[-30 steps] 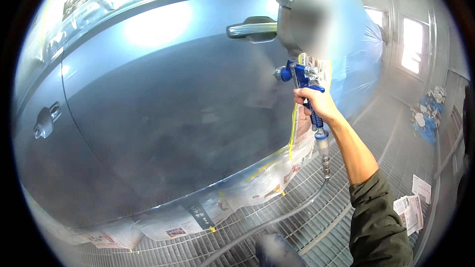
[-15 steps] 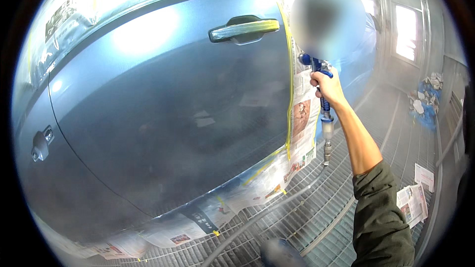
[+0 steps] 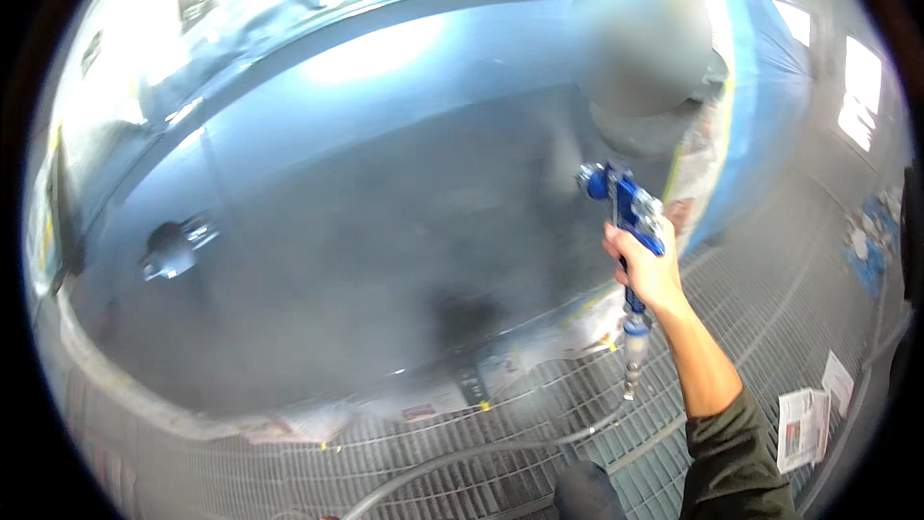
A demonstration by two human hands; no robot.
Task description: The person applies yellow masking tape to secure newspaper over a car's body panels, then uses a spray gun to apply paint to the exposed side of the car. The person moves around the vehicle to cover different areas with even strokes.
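Observation:
My right hand [image 3: 654, 270] is wrapped around the grip of a blue spray gun [image 3: 628, 204], held upright with its nozzle toward the car. The nozzle stands in front of the lower rear part of a blue car door [image 3: 385, 202], apart from it. Pale mist spreads beside the nozzle. A grey air hose [image 3: 462, 453] runs from the bottom of the grip down over the floor. A round blurred patch hides what is above the gun, and the nearby door handle cannot be made out. My left hand is out of view.
Masking paper [image 3: 710, 135] and blue plastic sheeting [image 3: 765, 96] cover the car beyond the door's rear edge. Newspaper lines the door's bottom edge. Below is a metal grating floor [image 3: 539, 424], with paper sheets [image 3: 804, 429] at right. My shoe [image 3: 587, 493] shows at the bottom.
The view has swung left along the car. My right hand has brought the spray gun leftward and lower, from beside the masked rear edge to in front of the door panel.

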